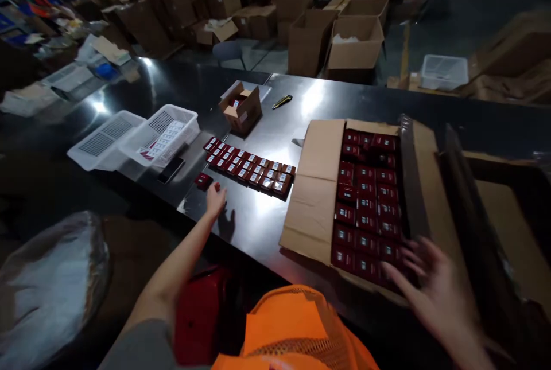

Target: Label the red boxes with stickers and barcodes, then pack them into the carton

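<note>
My left hand (pixel 216 200) is over the near edge of the metal table, fingers loosely curled and a little apart, with nothing visible in them. Just beyond its fingertips lies a single small dark red box (pixel 202 180). Rows of similar small boxes (pixel 249 168), labels facing up, stand to its right. My right hand (pixel 434 287), slightly blurred, is open with thumb and fingers spread over the near right corner of a large open carton (pixel 312 186). Inside that carton, dark red boxes (pixel 365 203) are packed in columns; the hand hides some at the corner.
White plastic baskets (pixel 160 135) stand at the left, one holding label sheets (pixel 166 139). Beside them lies a phone (pixel 171 170). A small open carton (pixel 241 107) and a yellow utility knife (pixel 282 101) are farther back. Large cardboard boxes (pixel 357 43) stand beyond the table.
</note>
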{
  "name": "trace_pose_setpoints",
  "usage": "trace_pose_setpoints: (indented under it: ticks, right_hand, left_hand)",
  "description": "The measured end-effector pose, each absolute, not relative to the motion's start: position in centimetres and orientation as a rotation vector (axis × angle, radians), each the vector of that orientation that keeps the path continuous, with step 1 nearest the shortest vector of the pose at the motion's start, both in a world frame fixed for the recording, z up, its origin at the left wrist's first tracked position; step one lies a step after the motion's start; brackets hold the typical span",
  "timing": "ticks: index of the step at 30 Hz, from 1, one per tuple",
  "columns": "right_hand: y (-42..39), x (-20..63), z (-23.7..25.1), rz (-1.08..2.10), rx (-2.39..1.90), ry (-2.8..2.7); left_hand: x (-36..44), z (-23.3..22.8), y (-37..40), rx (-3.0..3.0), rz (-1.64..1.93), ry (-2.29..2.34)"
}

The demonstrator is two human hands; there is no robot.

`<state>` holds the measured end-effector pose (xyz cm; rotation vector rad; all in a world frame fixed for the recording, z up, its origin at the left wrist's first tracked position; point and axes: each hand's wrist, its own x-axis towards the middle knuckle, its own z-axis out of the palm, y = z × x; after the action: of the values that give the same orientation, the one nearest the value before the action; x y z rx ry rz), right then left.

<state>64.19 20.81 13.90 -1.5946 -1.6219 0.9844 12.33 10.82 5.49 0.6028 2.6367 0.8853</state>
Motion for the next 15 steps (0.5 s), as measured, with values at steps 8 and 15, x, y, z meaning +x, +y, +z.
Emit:
trace_pose_setpoints:
  ticks: [8, 15]
  right_hand:
    - [25.2, 43.4, 6.9, 1.517, -1.488, -1.770]
    - [24.2, 39.1, 3.3, 1.464, -1.531, -1.790]
  left_hand:
    - [-1.8, 6.0, 14.8, 0.570, 0.747, 2.742]
    - [-5.4, 2.5, 9.9, 0.595, 0.623, 2.671]
